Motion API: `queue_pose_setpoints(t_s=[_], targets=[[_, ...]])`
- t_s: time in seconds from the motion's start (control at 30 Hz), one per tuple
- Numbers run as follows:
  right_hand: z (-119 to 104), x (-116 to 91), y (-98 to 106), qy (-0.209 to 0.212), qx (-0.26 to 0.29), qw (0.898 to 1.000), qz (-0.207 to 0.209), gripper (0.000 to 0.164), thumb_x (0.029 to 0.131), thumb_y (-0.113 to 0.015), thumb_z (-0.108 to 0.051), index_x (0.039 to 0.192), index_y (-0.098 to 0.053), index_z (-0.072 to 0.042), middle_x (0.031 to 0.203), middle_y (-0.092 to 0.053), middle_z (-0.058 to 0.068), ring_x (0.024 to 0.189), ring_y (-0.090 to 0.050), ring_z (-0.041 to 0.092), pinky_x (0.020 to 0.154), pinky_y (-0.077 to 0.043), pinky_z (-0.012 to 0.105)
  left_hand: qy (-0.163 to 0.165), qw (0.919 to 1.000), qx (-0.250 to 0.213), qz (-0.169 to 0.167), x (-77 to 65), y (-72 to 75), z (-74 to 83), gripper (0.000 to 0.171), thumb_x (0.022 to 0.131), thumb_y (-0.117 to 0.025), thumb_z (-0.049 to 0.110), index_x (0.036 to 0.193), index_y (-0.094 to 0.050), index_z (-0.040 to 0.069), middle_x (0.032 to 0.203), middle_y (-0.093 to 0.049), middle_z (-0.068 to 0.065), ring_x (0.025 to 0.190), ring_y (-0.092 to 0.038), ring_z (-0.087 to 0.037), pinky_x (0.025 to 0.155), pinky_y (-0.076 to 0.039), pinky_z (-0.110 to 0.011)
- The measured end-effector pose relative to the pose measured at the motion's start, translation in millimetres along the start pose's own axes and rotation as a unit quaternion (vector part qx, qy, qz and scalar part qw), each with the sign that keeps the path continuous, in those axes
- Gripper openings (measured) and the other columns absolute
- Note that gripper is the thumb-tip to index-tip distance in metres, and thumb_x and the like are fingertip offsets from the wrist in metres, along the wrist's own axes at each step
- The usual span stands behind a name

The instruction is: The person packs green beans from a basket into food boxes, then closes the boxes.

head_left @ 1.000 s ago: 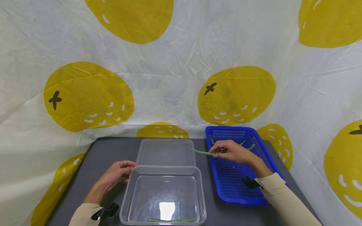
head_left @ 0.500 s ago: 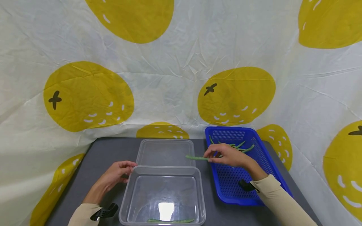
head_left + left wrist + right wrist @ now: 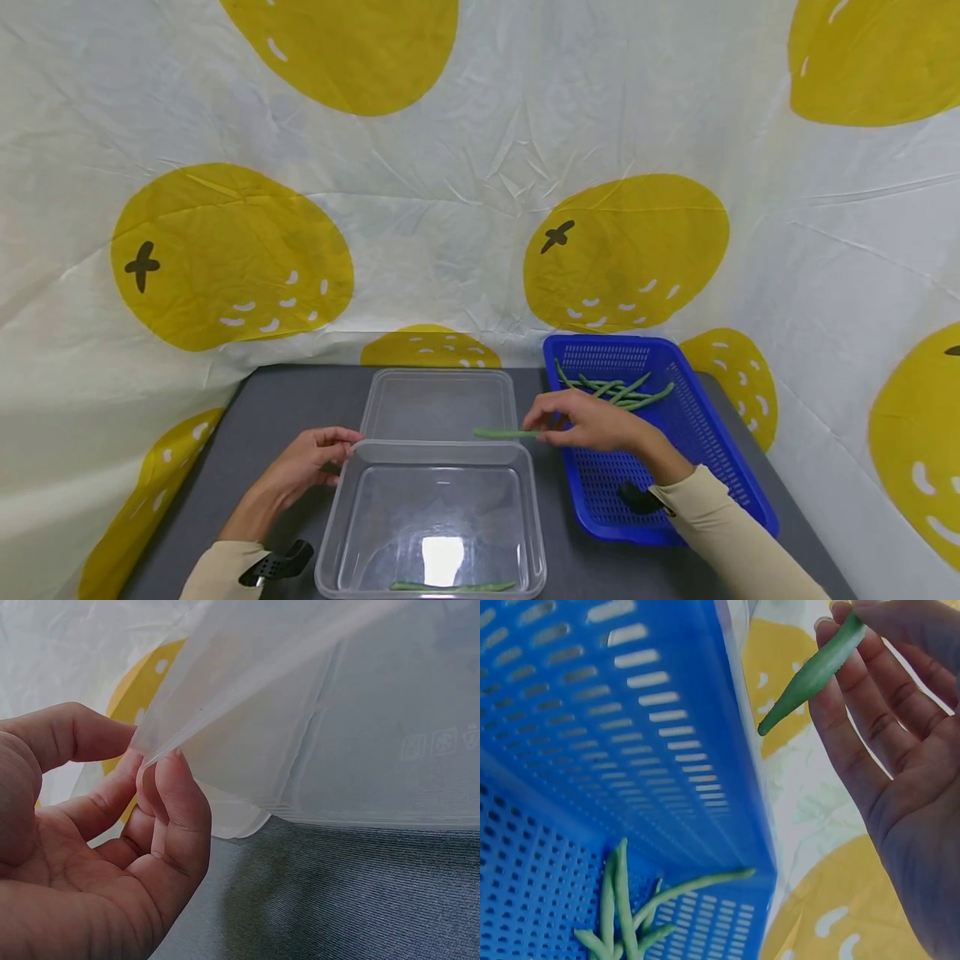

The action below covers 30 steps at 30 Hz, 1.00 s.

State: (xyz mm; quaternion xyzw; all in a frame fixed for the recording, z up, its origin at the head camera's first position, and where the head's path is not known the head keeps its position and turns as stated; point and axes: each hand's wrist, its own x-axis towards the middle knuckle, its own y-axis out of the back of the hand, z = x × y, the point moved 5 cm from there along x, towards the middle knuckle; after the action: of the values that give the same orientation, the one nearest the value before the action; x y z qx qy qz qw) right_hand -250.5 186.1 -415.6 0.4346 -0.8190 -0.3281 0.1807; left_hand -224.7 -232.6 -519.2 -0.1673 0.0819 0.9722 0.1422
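Observation:
My left hand [image 3: 300, 467] pinches the back left rim corner of a clear plastic container [image 3: 435, 521]; thumb and fingers meet on that corner in the left wrist view. One green bean [image 3: 453, 587] lies along the container's near side. My right hand [image 3: 592, 423] holds another green bean [image 3: 498, 433] by one end, between thumb and fingertips. This bean points left, above the gap between basket and container, with its tip over the clear lid. The right wrist view shows the held bean [image 3: 810, 679] outside the basket wall.
A blue perforated basket [image 3: 712, 442] stands on the right, partly under my right forearm. Several green beans [image 3: 630, 390] lie at its far end. A clear flat lid [image 3: 442, 404] lies behind the container on the dark table [image 3: 300, 400]. A fruit-patterned cloth [image 3: 450, 250] hangs behind.
My right hand has moved left and slightly toward me with the bean, away from the beans in the basket. The left hand stays at the container's corner.

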Motion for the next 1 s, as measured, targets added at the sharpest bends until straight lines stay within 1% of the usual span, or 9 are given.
queue_pose_setpoints(t_s=[0.13, 0.2, 0.37, 0.57, 0.8, 1.0], targets=[[-5.5, 3.8, -4.7, 0.017, 0.008, 1.0, -0.002, 0.02, 0.099, -0.065, -0.012, 0.118, -0.071, -0.016, 0.11, -0.071, 0.004, 0.094, -0.066, 0.01, 0.081, -0.058, 0.035, -0.001, 1.0, -0.001, -0.002, -0.3, 0.1, 0.1, 0.039, 0.1, -0.061, 0.015, 0.131, -0.058, -0.008, 0.109, -0.067, -0.012, 0.09, -0.06, -0.02, 0.07, -0.055, -0.037], [-7.1, 5.5, -7.1, 0.017, 0.016, 1.0, -0.005, 0.021, 0.098, -0.066, -0.01, 0.118, -0.071, -0.016, 0.108, -0.071, 0.007, 0.093, -0.066, 0.011, 0.081, -0.058, 0.036, -0.001, 1.0, -0.002, -0.003, -0.5, 0.0, 0.1, 0.039, 0.1, -0.061, 0.015, 0.131, -0.058, -0.008, 0.109, -0.067, -0.012, 0.09, -0.06, -0.02, 0.07, -0.055, -0.037], [-9.8, 9.6, -12.8, 0.008, 0.038, 0.999, -0.013, 0.021, 0.098, -0.066, -0.012, 0.117, -0.071, -0.02, 0.106, -0.072, 0.002, 0.093, -0.067, 0.011, 0.08, -0.058, 0.034, -0.002, 1.0, -0.001, -0.003, -0.8, -0.4, 0.6, 0.038, 0.1, -0.061, 0.014, 0.131, -0.058, -0.008, 0.109, -0.068, -0.012, 0.09, -0.061, -0.021, 0.069, -0.055, -0.037], [-12.3, 15.4, -20.7, 0.025, 0.045, 0.998, -0.023, 0.022, 0.099, -0.067, -0.015, 0.119, -0.071, -0.021, 0.109, -0.071, -0.004, 0.095, -0.066, 0.009, 0.081, -0.058, 0.035, -0.003, 1.0, 0.001, -0.002, -1.1, -0.4, 1.7, 0.038, 0.1, -0.06, 0.014, 0.131, -0.058, -0.008, 0.109, -0.067, -0.012, 0.09, -0.06, -0.021, 0.07, -0.055, -0.038], [-21.1, 26.1, -31.1, 0.037, 0.07, 0.996, -0.045, 0.023, 0.097, -0.069, -0.016, 0.119, -0.073, -0.019, 0.108, -0.071, -0.004, 0.097, -0.066, 0.008, 0.083, -0.058, 0.035, -0.004, 1.0, 0.004, 0.0, -0.4, -0.3, 1.8, 0.038, 0.1, -0.06, 0.013, 0.131, -0.058, -0.008, 0.11, -0.068, -0.013, 0.09, -0.061, -0.021, 0.07, -0.055, -0.037], [-29.9, 34.6, -40.1, 0.066, 0.08, 0.993, -0.054, 0.023, 0.096, -0.07, -0.014, 0.119, -0.073, -0.016, 0.108, -0.071, -0.003, 0.095, -0.067, 0.007, 0.08, -0.059, 0.034, -0.005, 1.0, 0.004, -0.003, -0.7, -0.4, 2.1, 0.038, 0.1, -0.059, 0.013, 0.132, -0.058, -0.008, 0.111, -0.067, -0.014, 0.091, -0.06, -0.021, 0.069, -0.055, -0.037]])
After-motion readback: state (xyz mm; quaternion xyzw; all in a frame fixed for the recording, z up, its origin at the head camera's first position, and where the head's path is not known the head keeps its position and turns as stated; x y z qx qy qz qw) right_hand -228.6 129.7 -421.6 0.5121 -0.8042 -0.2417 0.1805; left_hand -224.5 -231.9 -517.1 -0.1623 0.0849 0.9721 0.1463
